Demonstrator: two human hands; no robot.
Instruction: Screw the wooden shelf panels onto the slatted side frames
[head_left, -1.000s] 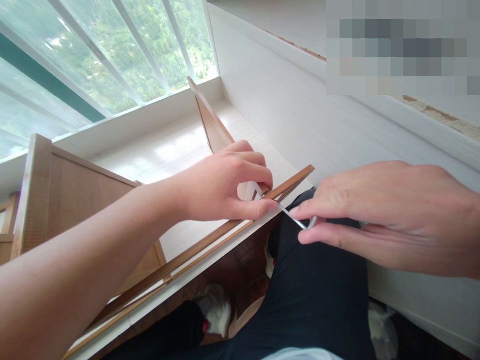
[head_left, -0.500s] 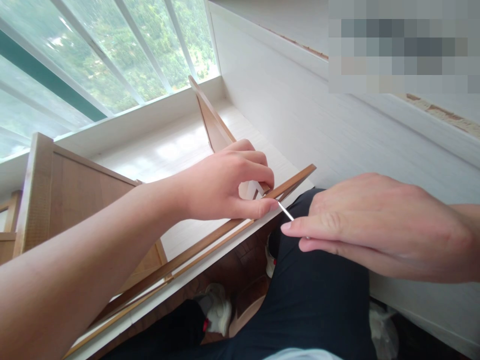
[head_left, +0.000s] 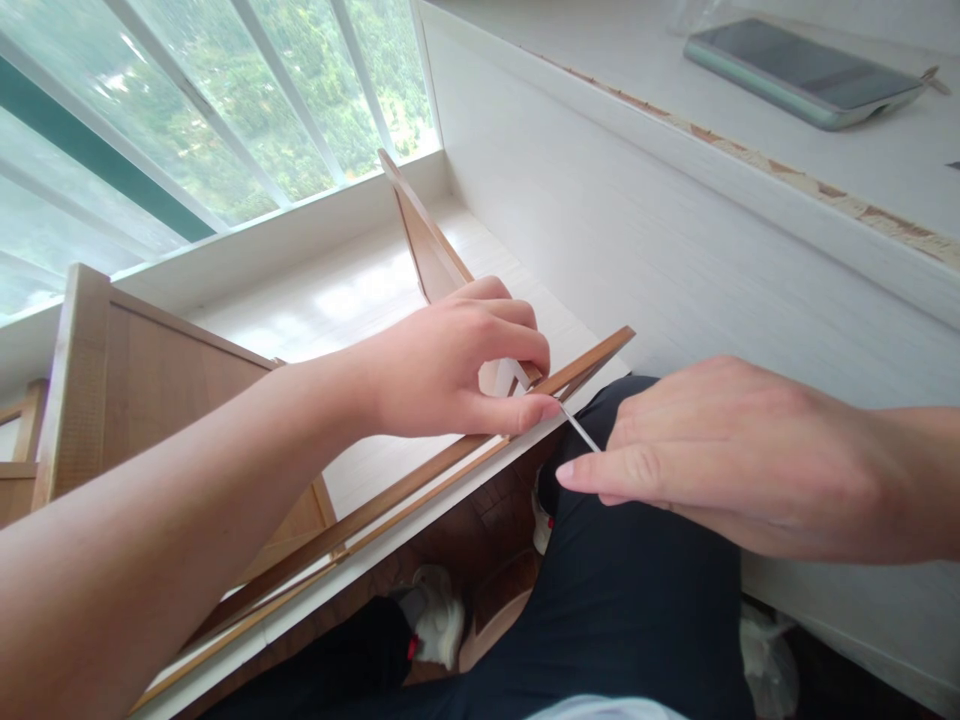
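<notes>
My left hand (head_left: 480, 365) is closed around the joint of a brown wooden frame (head_left: 589, 362), with fingers on the far side and thumb along the near edge. Between my right thumb and fingers a thin silver tool (head_left: 582, 430) is pinched; its shaft looks like a hex key's, and the rest is hidden in the hand. The tool's tip meets the wood right beside my left thumb. My right hand (head_left: 735, 455) hovers above my dark-trousered leg. A long wooden rail (head_left: 405, 495) of the frame runs down to the lower left, under my left forearm.
Wooden panels (head_left: 180, 370) stand at left, and another upright panel (head_left: 427, 235) rises behind my left hand. A white ledge lies beneath the frame. On the right, a white board with a chipped edge (head_left: 750, 165) borders a surface holding a phone (head_left: 810, 70). A barred window fills the upper left.
My right hand has turned and shifted slightly left, its fingers closing together. The tool's shaft leans a little differently, its tip still at the wood. My left hand has barely moved.
</notes>
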